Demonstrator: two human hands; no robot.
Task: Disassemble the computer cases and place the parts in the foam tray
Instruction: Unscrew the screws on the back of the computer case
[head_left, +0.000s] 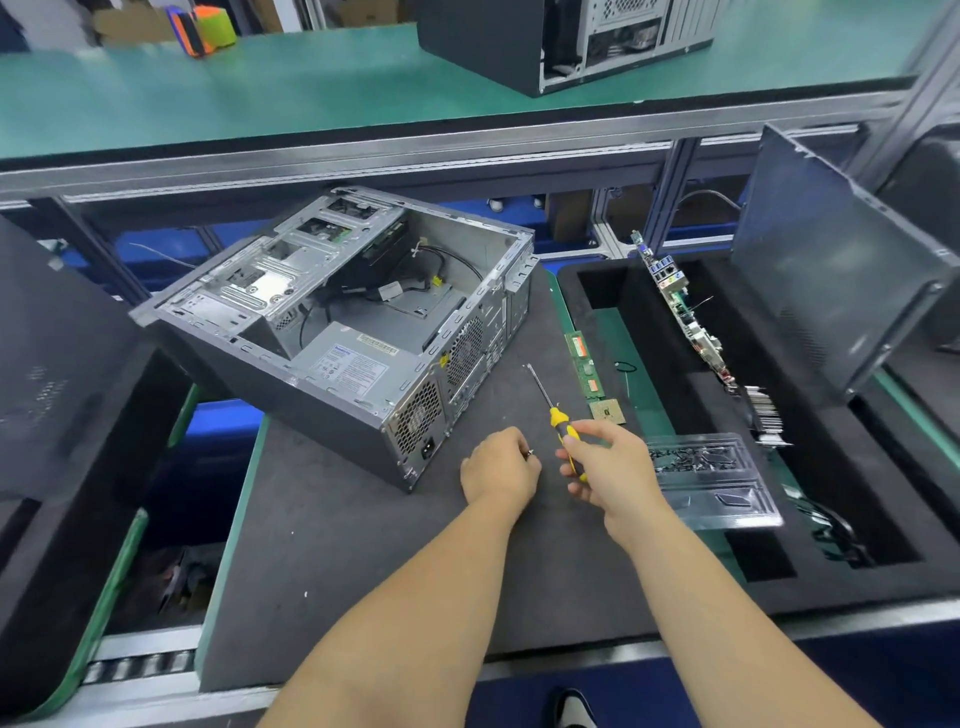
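An open grey computer case (343, 322) lies on its side on the dark mat, with its power supply (358, 366) and cables still inside. My right hand (608, 467) grips a yellow-handled screwdriver (545, 397) whose shaft points up and away toward the case. My left hand (498, 467) pinches a small screw (530, 452) just left of the screwdriver handle. The black foam tray (649, 364) at the right holds a motherboard (685, 317) on edge, a RAM stick (582, 358), a CPU (607, 410) and a heatsink (766, 415).
A clear plastic screw tray (711, 478) sits on the foam tray's near part. A dark side panel (826, 270) leans at the right. Another foam tray (62, 415) lies at the left. A second computer case (561, 41) stands on the green shelf behind.
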